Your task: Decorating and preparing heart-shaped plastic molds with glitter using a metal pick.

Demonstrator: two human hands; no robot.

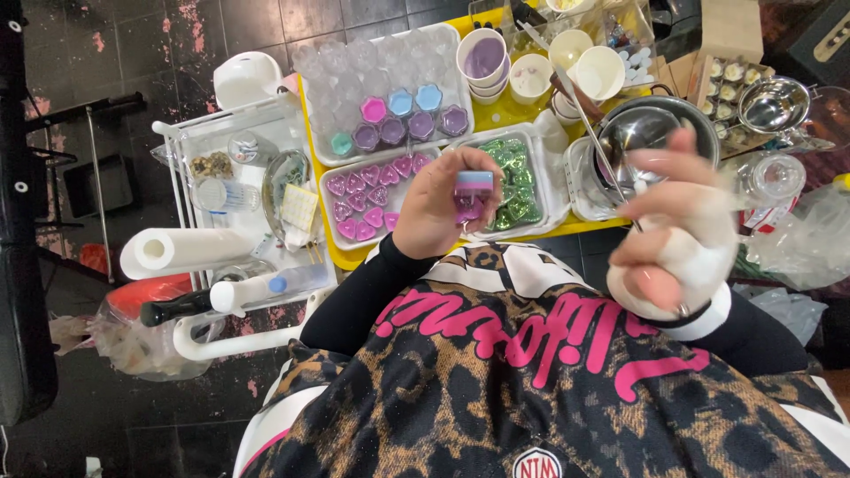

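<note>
Fingers of the left hand (438,208) are closed around a small layered block (474,193), pale blue on top, pink and purple below, which is held up above the yellow table (518,113). The block sits between fingertips and thumb, just over the gap between two white trays. The right hand (677,235) is raised nearer the camera and is blurred; its fingers are curled loosely, and whether anything is gripped in it cannot be told. A white cuff is seen at its wrist.

Below the left hand, a white tray of pink heart shapes (372,196) is set on the table, and beside it a white tray of green shapes (513,181) is partly hidden by the held block. Farther back, a large tray of clear moulds (385,88) is laid out, with a few of its cells filled in pink, blue, purple and teal. White cups (531,71) are grouped behind the trays, one of them holding purple liquid. A steel pot (651,128) is placed under the right hand, with a long metal utensil leaning into it. To the left of the table, a white trolley (235,177) carries a paper towel roll (181,250) and a white bottle with a black nozzle (226,296). A leopard-print top with pink lettering fills the lower view.
</note>
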